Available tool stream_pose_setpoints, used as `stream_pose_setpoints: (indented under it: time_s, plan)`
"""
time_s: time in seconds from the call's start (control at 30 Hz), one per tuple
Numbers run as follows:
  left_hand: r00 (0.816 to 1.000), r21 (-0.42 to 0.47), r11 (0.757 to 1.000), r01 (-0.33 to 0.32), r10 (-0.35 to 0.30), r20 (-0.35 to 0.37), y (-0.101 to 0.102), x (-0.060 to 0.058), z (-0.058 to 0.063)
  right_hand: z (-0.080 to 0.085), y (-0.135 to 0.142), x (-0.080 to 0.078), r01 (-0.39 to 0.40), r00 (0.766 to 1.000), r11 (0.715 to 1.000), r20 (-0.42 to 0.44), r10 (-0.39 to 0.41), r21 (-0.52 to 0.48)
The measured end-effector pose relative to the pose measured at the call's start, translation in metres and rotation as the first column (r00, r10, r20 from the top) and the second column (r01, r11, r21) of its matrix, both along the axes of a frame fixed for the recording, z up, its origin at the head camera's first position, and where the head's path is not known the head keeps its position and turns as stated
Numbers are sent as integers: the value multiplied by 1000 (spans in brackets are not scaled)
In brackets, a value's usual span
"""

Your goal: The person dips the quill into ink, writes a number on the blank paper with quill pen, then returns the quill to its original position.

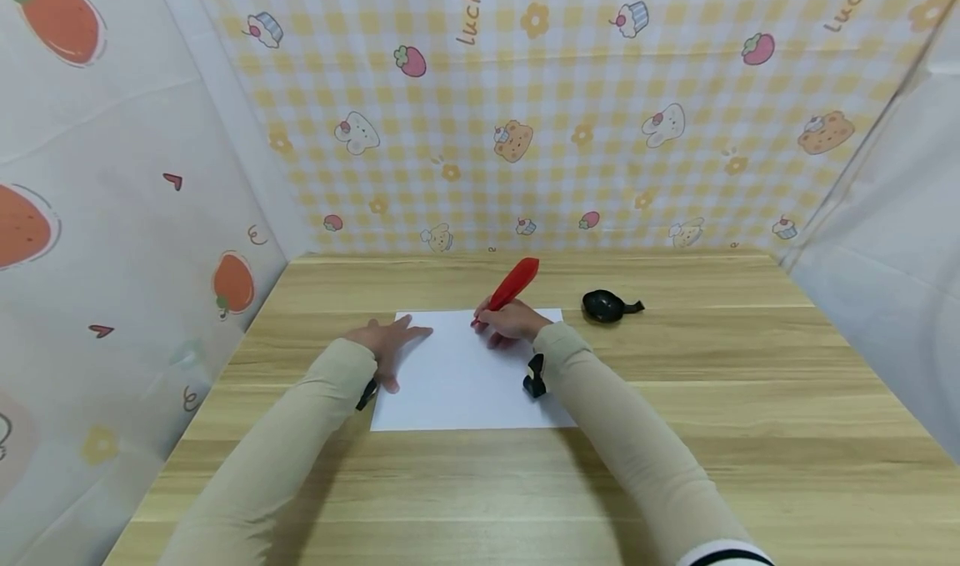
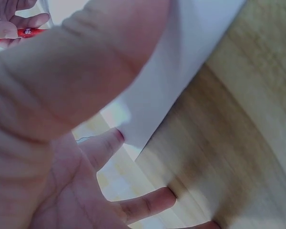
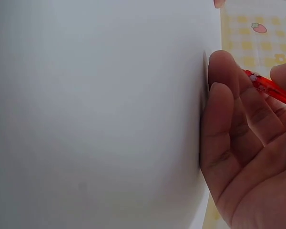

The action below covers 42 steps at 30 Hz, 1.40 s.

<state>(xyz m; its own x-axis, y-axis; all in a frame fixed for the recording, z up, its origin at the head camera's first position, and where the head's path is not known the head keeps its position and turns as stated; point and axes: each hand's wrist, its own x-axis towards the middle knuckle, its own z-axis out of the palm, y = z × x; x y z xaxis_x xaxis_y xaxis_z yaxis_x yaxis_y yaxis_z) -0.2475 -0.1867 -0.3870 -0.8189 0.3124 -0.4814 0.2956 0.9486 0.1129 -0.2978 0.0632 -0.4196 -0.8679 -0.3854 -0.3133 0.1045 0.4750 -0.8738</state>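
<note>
A white sheet of paper (image 1: 465, 383) lies on the wooden table. Above its upper part, my right hand (image 1: 512, 320) pinches a red pen (image 1: 515, 281) that has a broad, feather-like top end. In the right wrist view, the pen (image 3: 271, 89) sits between thumb and fingers, while the curled lower fingers (image 3: 217, 119) rest along the paper. My left hand (image 1: 386, 349) lies spread at the sheet's left edge, thumb and forefinger over the paper. The left wrist view shows its other fingertips (image 2: 164, 193) on the wood just beyond the paper's edge.
To the right of the sheet lies a small black rounded object (image 1: 603, 306) with a short tail or handle. A yellow checked cloth (image 1: 555, 91) hangs behind the table (image 1: 480, 491); white printed cloth (image 1: 127, 216) closes off the left side.
</note>
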Motion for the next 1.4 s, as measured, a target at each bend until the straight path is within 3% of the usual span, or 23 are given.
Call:
stream_pose_setpoints:
  time_s: [0.73, 0.97, 1.4]
  plan:
    - [1000, -31, 999, 8, -8, -19, 1, 0, -1, 2, 1, 6, -30, 1000, 1000, 7, 30, 4]
    - [1000, -3, 1000, -5, 5, -16, -1, 7, -3, -3, 0, 10, -60, 998, 998, 28, 60, 5]
    - [1000, -2, 1000, -16, 16, -17, 2, 5, 4, -1, 3, 9, -74, 997, 997, 29, 73, 12]
